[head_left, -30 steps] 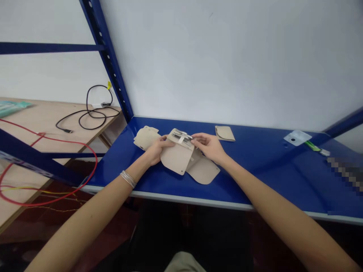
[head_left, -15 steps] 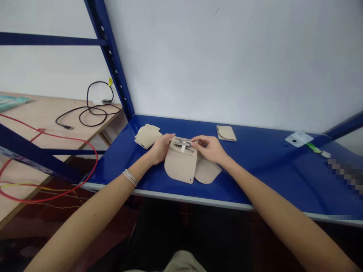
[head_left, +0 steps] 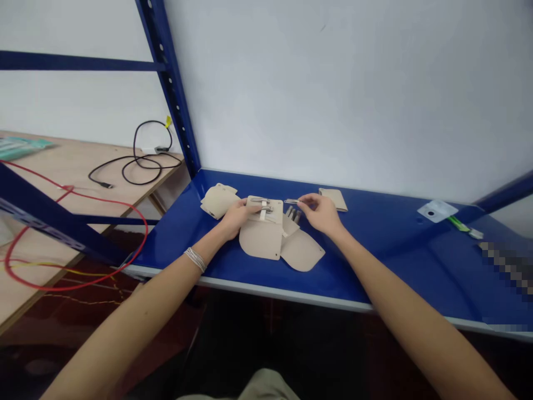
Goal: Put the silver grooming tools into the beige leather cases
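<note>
My left hand (head_left: 238, 218) is closed on the left edge of an opened beige manicure case (head_left: 260, 239), its thumb over the metal tools (head_left: 265, 209) under a white strap. To the right of that case, my right hand (head_left: 321, 212) pinches a small silver tool that looks like a nail clipper (head_left: 292, 201), held apart from the case. A second opened beige case (head_left: 303, 251) lies partly beneath the first, with several metal tools (head_left: 293, 213) sticking up from its pocket.
Other beige cases (head_left: 219, 200) lie at the left of the blue shelf, and a folded one (head_left: 336, 199) is behind my right hand. At the right are a clear plastic piece (head_left: 436, 211) and a green cutter (head_left: 460, 224). A blue post (head_left: 175, 83) rises at the left.
My right hand has moved right, away from the case, with the nail clipper now in its fingers. The second case's tools have come into view.
</note>
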A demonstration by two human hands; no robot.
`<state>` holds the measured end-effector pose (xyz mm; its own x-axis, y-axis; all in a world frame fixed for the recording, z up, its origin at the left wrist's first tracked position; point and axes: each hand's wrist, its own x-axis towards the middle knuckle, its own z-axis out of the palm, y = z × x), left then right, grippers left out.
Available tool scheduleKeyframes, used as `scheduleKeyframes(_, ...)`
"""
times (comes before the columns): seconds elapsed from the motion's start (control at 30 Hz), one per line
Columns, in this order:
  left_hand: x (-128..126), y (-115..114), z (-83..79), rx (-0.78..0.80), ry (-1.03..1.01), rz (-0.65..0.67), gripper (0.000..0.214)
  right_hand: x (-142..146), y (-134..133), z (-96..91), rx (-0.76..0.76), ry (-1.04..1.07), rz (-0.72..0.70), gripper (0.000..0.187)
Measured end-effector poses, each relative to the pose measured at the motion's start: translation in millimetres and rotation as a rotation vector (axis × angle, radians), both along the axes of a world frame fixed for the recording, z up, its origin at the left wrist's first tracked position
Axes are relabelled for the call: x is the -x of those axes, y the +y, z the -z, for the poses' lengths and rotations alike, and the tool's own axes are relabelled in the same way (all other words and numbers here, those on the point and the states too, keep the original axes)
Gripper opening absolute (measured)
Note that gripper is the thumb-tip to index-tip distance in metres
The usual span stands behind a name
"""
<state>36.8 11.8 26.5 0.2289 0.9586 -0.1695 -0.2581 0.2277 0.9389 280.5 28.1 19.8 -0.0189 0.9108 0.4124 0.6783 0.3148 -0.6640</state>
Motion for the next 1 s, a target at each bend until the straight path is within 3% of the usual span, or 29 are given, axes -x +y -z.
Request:
scheduleKeyframes(0.13,0,-2,1.3,-0.099,-0.011,0.027,0.044,0,-1,2.3,0.025,-0.117,-0.034,0.015)
scheduleKeyframes(0.3,2,-4,3.3,-0.192,0.068,0.103,0.053,20,-21,-10.1,-0.197,-0.047,-0.186,0.023)
scheduleKeyframes(0.43,2,-4,4.5,-0.249,0.126,0.129,0.053,36,-33,-15.4,-0.272,-0.14,-0.332,0.019)
scheduleKeyframes(0.6,1,-1,4.9,-0.194,0.105,0.106,0.059,28,-23,-8.4,-0.279,-0.108,-0.188,0.011)
scheduleKeyframes(0.73,2,0,6.0,-0.151,0.101,0.074,0.058,11,-8,0.0,-0.176,-0.112,-0.074,0.011)
scheduleKeyframes(0.87,4,-2,4.7,-0.182,0.13,0.167,0.056,12,-8,2.3,-0.1,-0.119,-0.098,0.011)
scheduleKeyframes(1.0,4,-7,-0.2,-0.23,0.173,0.268,0.054,27,-22,-6.8,-0.231,-0.011,-0.172,0.017)
